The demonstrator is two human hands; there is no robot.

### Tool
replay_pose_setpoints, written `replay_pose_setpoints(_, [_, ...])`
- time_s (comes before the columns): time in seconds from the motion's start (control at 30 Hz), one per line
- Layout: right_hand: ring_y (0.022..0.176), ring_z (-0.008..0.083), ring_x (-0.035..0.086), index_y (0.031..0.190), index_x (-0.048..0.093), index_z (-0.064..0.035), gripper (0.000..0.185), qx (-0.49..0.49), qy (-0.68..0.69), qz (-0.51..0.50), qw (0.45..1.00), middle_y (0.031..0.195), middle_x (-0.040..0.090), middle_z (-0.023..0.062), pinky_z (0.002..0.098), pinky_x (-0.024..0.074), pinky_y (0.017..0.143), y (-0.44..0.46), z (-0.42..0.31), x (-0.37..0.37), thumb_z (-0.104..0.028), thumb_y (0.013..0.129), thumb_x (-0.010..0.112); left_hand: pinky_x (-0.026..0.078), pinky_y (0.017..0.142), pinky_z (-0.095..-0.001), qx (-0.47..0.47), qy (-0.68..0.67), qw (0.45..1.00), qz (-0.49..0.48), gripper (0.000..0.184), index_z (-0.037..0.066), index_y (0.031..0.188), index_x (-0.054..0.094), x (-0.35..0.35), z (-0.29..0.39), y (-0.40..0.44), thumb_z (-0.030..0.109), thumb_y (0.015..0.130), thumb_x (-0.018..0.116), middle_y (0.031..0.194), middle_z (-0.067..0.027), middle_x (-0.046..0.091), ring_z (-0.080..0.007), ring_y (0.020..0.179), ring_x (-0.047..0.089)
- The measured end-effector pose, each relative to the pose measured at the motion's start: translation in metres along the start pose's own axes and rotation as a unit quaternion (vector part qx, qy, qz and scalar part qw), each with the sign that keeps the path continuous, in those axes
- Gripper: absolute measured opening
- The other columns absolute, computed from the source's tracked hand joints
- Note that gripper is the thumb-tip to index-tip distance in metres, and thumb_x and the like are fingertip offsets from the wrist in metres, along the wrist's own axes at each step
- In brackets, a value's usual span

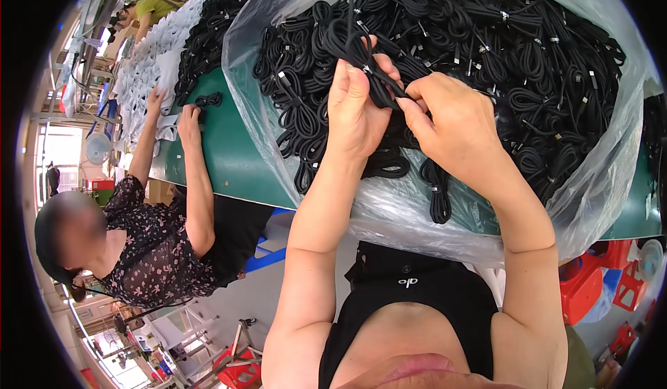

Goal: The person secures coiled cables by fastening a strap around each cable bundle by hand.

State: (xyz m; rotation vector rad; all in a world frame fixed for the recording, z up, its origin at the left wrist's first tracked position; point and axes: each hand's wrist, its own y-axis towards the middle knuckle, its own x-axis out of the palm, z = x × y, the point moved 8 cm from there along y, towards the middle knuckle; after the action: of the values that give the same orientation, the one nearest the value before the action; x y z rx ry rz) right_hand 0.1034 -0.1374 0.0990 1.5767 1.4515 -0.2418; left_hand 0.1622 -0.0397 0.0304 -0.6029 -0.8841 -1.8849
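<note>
I saw a looped, smooth black cable bundle held over a wrinkled, translucent plastic bag, heaped with similar coils on the green bench. Fingers hid its middle; a strand rising from it met the top edge. The left hand's grip curled around the bundle; the right hand's pinched its lower end, fingertips pressed together.
</note>
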Motion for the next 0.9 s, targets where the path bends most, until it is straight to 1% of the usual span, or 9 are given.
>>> replay_pose_setpoints(0.23, [0.070,0.0315,0.057,0.078,0.054,0.0002,0.011,0.000,0.077,0.027,0.997,0.075,0.057,0.0136,0.0412,0.0455,0.060,0.000,0.005,-0.001,-0.008,0.076,0.061,0.043,0.082,-0.0293,-0.038,0.037,0.997,-0.053,0.048,0.005,0.127,0.039,0.014,-0.011,-0.004,0.029,0.089,0.056,0.102,-0.0062,0.051,-0.0146,0.092,0.050])
replay_pose_setpoints(0.27, [0.070,0.0314,0.057,0.077,0.054,0.0005,0.011,-0.006,0.079,0.027,0.996,0.074,0.057,0.0136,0.0411,0.0455,0.060,0.000,0.005,0.000,-0.007,0.077,0.061,0.044,0.087,-0.0325,-0.037,0.081,0.995,0.035,0.052,0.002,0.126,0.041,0.007,-0.016,-0.008,0.031,0.086,0.059,0.105,-0.0088,0.054,-0.0178,0.097,0.053])
replay_pose_setpoints(0.37, [0.064,0.0294,0.058,0.079,0.056,0.0020,0.014,0.013,0.106,0.004,0.994,0.071,0.057,0.0133,0.0378,0.0461,0.057,0.005,0.007,-0.001,-0.010,0.077,0.063,0.045,0.087,-0.0333,-0.059,0.059,0.997,0.006,0.051,0.001,0.124,0.042,0.005,-0.015,-0.007,0.031,0.086,0.058,0.110,-0.0101,0.054,-0.0191,0.098,0.054])
replay_pose_setpoints(0.47, [0.060,0.0247,0.060,0.080,0.059,0.0034,0.021,0.077,0.093,0.037,0.992,0.070,0.060,0.0125,0.0324,0.0468,0.055,0.013,0.016,-0.018,-0.017,0.079,0.064,0.047,0.079,-0.0306,-0.082,0.032,0.996,-0.006,0.047,0.002,0.125,0.042,0.010,-0.015,-0.008,0.029,0.088,0.056,0.104,-0.0083,0.055,-0.0175,0.090,0.056])
replay_pose_setpoints(0.5, [0.059,0.0166,0.061,0.082,0.061,0.0043,0.028,0.169,0.212,0.053,0.961,0.070,0.062,0.0114,0.0272,0.0461,0.053,0.011,0.035,-0.013,-0.023,0.081,0.065,0.047,0.076,-0.0297,-0.094,0.021,0.995,-0.022,0.046,0.003,0.126,0.042,0.015,-0.015,-0.008,0.028,0.089,0.055,0.101,-0.0076,0.055,-0.0164,0.086,0.057])
replay_pose_setpoints(0.6, [0.064,0.0055,0.056,0.084,0.062,0.0050,0.029,0.230,0.266,0.092,0.932,0.068,0.062,0.0066,0.0217,0.0434,0.056,0.014,0.058,-0.020,-0.024,0.085,0.063,0.048,0.066,-0.0289,-0.116,0.070,0.988,-0.071,0.043,-0.002,0.119,0.046,0.020,-0.021,-0.010,0.028,0.089,0.054,0.086,-0.0105,0.057,-0.0198,0.072,0.058])
replay_pose_setpoints(0.77, [0.064,0.0061,0.056,0.084,0.063,0.0029,0.019,0.188,0.379,0.106,0.900,0.069,0.059,0.0028,0.0206,0.0426,0.055,0.015,0.060,-0.024,-0.016,0.084,0.063,0.045,0.059,-0.0252,-0.166,0.170,0.970,-0.046,0.044,-0.004,0.115,0.048,0.013,-0.033,-0.012,0.030,0.089,0.054,0.075,-0.0092,0.056,-0.0175,0.063,0.056])
replay_pose_setpoints(0.83, [0.068,0.0085,0.056,0.087,0.065,0.0021,0.016,0.154,0.383,0.118,0.903,0.076,0.061,0.0023,0.0212,0.0440,0.062,0.012,0.039,-0.029,-0.013,0.082,0.066,0.048,0.069,-0.0267,-0.152,0.143,0.977,-0.037,0.035,-0.003,0.112,0.050,0.011,-0.027,-0.009,0.023,0.089,0.056,0.083,-0.0071,0.058,-0.0147,0.072,0.056])
replay_pose_setpoints(0.9, [0.068,0.0095,0.058,0.086,0.064,0.0029,0.009,0.025,0.179,0.112,0.977,0.080,0.061,0.0049,0.0211,0.0462,0.062,0.014,0.017,-0.037,-0.004,0.080,0.064,0.048,0.070,-0.0268,-0.124,0.143,0.982,-0.009,0.034,-0.003,0.112,0.049,0.014,-0.023,-0.008,0.020,0.089,0.056,0.084,-0.0071,0.058,-0.0149,0.074,0.057])
